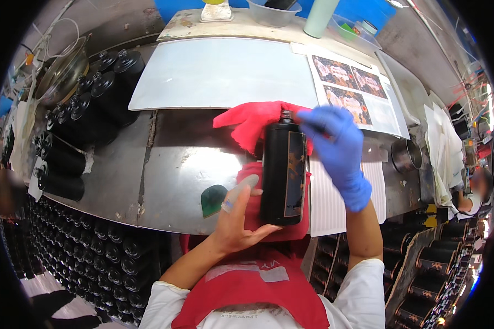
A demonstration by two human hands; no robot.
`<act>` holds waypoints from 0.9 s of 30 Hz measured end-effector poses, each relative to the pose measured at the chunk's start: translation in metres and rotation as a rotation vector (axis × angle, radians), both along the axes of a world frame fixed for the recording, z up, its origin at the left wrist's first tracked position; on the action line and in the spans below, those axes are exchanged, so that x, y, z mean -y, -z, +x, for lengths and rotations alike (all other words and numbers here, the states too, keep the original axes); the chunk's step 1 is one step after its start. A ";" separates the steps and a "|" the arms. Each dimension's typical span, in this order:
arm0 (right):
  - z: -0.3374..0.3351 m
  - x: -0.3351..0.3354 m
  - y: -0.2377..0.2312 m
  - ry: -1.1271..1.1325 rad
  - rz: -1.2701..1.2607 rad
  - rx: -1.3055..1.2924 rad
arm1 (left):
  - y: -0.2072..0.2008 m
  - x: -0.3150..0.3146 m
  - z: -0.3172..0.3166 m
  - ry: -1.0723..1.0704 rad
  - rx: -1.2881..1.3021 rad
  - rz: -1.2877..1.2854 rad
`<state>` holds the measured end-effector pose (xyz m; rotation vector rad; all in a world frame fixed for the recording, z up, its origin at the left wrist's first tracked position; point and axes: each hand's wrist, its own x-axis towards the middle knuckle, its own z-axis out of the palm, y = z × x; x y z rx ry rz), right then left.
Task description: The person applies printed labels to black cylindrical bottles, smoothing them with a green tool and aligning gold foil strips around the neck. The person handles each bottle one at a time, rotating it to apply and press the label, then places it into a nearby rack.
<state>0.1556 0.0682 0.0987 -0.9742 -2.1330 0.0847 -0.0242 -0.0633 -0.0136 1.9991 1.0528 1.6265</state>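
Note:
A tall black bottle [282,172] with a dark label lies on a red cloth [258,123] over the metal worktable [186,164]. My bare left hand [239,216] steadies the bottle's base, thumb against its lower left side, with tape on one finger. My right hand [337,145], in a blue glove, rests its fingers at the bottle's neck and upper right side. A small dark green scraper-like piece [213,200] lies just left of my left hand.
Black capped bottles [88,109] lie stacked at the table's left, with more in crates [104,257] below and at lower right [439,268]. A white board [219,71], printed picture sheets [351,88], a metal cup [406,156] and a lined white sheet [335,203] sit nearby.

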 end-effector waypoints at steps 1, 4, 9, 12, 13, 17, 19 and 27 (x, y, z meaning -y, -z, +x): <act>-0.002 0.014 0.010 -0.097 0.135 0.092 | 0.001 -0.001 0.001 -0.022 0.006 -0.020; 0.009 0.103 0.037 -0.245 -0.037 0.223 | 0.011 -0.003 -0.002 -0.010 0.008 -0.091; 0.013 0.156 0.033 -0.242 -0.474 -0.139 | 0.005 0.008 -0.017 -0.008 -0.041 -0.300; 0.014 0.142 0.040 0.038 -0.225 -0.247 | 0.010 0.019 -0.021 -0.041 -0.201 -0.295; 0.032 0.142 0.056 0.093 -0.323 -0.314 | 0.010 0.018 -0.011 -0.058 -0.178 -0.150; 0.011 0.133 0.042 0.127 -0.002 -0.068 | -0.002 0.018 -0.002 0.128 -0.097 -0.284; -0.009 0.150 0.039 -0.214 0.125 0.019 | 0.007 0.022 -0.004 0.063 -0.050 -0.078; 0.022 0.167 0.047 -0.218 -0.073 0.010 | 0.005 0.022 0.005 -0.052 -0.029 -0.015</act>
